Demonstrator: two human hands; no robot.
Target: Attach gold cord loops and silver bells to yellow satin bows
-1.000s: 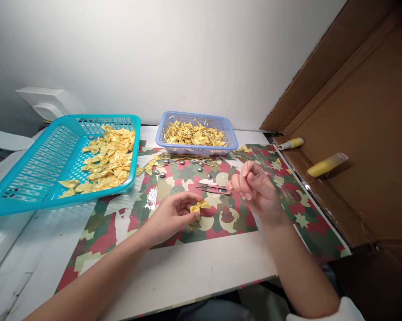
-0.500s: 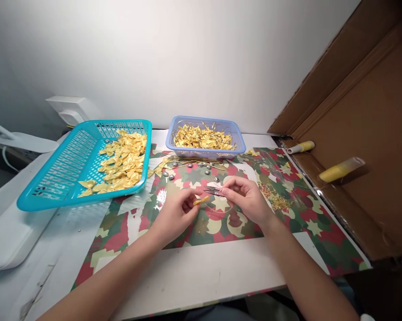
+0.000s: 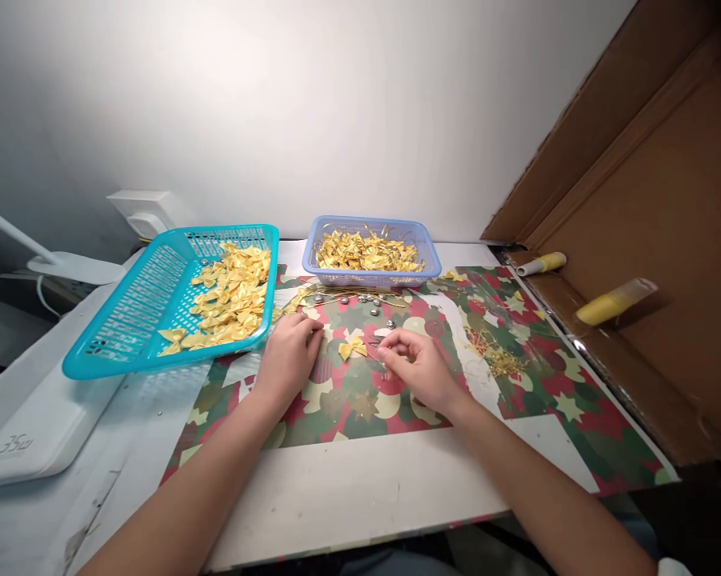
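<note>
A yellow ribbon bow (image 3: 353, 349) lies on the patterned sheet (image 3: 336, 408) between my hands. To its left, my left hand (image 3: 289, 356) rests low over the sheet with fingers curled near the silver bells; whatever its fingertips hold is hidden. My right hand (image 3: 420, 366) is closed around small dark snips (image 3: 374, 343), whose blades point left towards the bow. Several small silver bells (image 3: 374, 312) lie scattered beyond my hands, beside gold wire ties (image 3: 360, 291).
A turquoise basket (image 3: 274, 280) of yellow bows stands at left, a blue-violet basket (image 3: 372, 278) of bows with gold ties at the back. Gold clippings (image 3: 504, 360) lie at right. Cardboard (image 3: 654, 200) with two yellow-filled tubes (image 3: 615, 302) bounds the right side. A white lamp (image 3: 75, 268) stands left.
My left hand has let go of the bow, now lying on the sheet, and moved left and away from me towards the bells. My right hand keeps the snips, shifted slightly left.
</note>
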